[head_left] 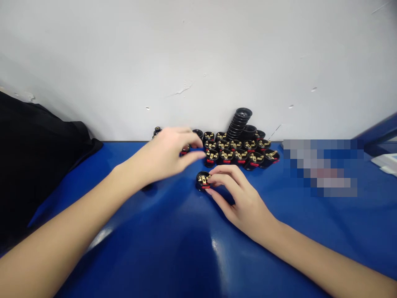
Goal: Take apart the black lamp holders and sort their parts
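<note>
On the blue table point(173, 248) my right hand point(235, 194) pinches a small black round part with brass contacts and a red tab point(202, 180), resting it on the surface. My left hand point(167, 155) reaches further back, fingers closed around another black part point(186, 149) at the left end of a group of like parts point(240, 151) set in rows against the white wall. Most of the part under my left hand is hidden by the fingers.
A leaning stack of black ring-shaped shells point(238, 122) stands behind the rows. Black cloth point(34, 153) covers the far left. A blurred patch point(322, 167) lies to the right, with a white object point(386, 162) at the right edge.
</note>
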Available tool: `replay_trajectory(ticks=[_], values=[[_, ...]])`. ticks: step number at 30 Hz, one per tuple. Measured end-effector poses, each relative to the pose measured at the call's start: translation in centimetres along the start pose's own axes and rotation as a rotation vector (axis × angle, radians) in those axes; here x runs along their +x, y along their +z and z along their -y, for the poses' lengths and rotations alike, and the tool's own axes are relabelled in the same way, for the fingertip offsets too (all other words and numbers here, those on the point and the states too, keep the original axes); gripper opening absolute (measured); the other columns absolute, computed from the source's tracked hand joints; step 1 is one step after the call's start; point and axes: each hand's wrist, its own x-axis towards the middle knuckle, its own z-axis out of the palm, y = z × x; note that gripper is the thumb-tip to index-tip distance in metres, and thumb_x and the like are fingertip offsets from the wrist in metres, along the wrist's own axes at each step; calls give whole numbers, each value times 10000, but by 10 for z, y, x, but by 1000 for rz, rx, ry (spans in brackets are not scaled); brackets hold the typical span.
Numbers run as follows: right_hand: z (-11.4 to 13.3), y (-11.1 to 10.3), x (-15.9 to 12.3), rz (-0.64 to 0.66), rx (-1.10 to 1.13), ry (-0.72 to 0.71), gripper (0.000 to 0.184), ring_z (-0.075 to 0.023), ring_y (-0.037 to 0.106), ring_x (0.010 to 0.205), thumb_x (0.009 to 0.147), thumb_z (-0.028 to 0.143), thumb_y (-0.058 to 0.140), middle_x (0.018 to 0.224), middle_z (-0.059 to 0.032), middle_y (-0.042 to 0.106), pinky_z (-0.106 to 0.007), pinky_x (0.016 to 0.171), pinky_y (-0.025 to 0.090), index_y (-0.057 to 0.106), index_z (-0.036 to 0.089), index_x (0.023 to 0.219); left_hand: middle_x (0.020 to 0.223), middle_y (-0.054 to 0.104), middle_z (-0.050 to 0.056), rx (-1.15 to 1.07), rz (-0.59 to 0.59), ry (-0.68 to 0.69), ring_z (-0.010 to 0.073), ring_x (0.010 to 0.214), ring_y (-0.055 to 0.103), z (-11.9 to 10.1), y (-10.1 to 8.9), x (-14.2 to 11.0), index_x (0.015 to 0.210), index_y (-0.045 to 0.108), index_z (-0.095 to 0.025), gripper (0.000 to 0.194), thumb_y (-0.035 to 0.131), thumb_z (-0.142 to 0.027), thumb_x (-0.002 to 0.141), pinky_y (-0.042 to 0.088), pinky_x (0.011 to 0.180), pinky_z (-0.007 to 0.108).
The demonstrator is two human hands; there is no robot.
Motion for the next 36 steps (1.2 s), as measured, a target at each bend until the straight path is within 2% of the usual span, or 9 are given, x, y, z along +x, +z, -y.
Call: replay_trajectory(ticks=[2, 4, 6, 12, 19, 23, 29, 31, 36], values=[[-1, 1, 0, 1, 7, 16, 235, -256, 679, 1128, 1015, 73, 610, 1191, -119, 603, -411, 977, 625, 599, 222, 1197, 1032, 747, 62, -77, 114, 31, 203, 953, 727, -14, 2, -13, 1095, 779, -167, 212, 767, -335, 967, 587, 891, 325], [-3, 3, -1, 18, 56, 59, 264, -244, 690, 1123, 1030, 63, 570, 1207, -116, 597, -401, 970, 640, 587, 227, 1237, 1118, 737, 75, -59, 161, 40, 225, 1014, 729, -22, 6, -26, 1175, 757, -169, 293, 791, -349, 947, 596, 935, 354], [-4, 4, -2, 40, 122, 105, 283, -225, 705, 1096, 1046, 62, 535, 1220, -107, 593, -390, 961, 655, 565, 238, 1266, 1152, 716, 87, 17, 188, 43, 229, 978, 730, -25, 12, -36, 1142, 753, -156, 232, 776, -293, 956, 613, 896, 368], [-3, 4, -3, 61, 159, 139, 229, -224, 706, 1057, 1052, 93, 535, 1211, -86, 608, -411, 927, 671, 568, 257, 1209, 1133, 705, 132, 255, 117, 106, 289, 1070, 689, -12, 25, -36, 1089, 729, -113, 131, 673, -202, 1011, 606, 948, 431], [-2, 3, -3, 90, 145, 133, 210, -228, 672, 1052, 1046, 89, 536, 1168, -87, 622, -426, 914, 654, 574, 242, 1184, 1091, 707, 143, 423, 86, 130, 281, 1054, 662, -5, 36, -25, 1086, 705, -103, 181, 533, -157, 1067, 584, 952, 420], [-2, 2, -3, 102, 145, 130, 209, -226, 670, 1051, 1047, 85, 531, 1156, -85, 629, -420, 914, 643, 571, 241, 1180, 1039, 714, 122, 508, 189, 76, 276, 1010, 676, -11, 25, -29, 1016, 716, -123, 134, 582, -109, 1022, 584, 905, 394], [-2, 0, -3, 112, 124, 107, 201, -233, 678, 1054, 1044, 81, 527, 1149, -92, 632, -434, 918, 629, 568, 235, 1167, 946, 722, 92, 528, 383, -135, 284, 947, 717, -5, -2, -27, 930, 720, -148, 176, 594, -27, 953, 584, 824, 382], [-2, 0, -3, 109, 125, 105, 204, -235, 682, 1057, 1045, 84, 520, 1154, -96, 634, -434, 914, 635, 566, 236, 1173, 976, 728, 110, 522, 408, -164, 289, 976, 724, 4, -6, -22, 957, 733, -137, 204, 574, -10, 944, 582, 847, 384], [-2, 0, -3, 108, 100, 107, 203, -244, 698, 1051, 1042, 101, 524, 1165, -104, 639, -440, 906, 645, 567, 241, 1182, 1005, 733, 115, 545, 372, -217, 264, 934, 720, 25, -8, -5, 1034, 766, -141, 242, 569, -27, 950, 568, 833, 358]])
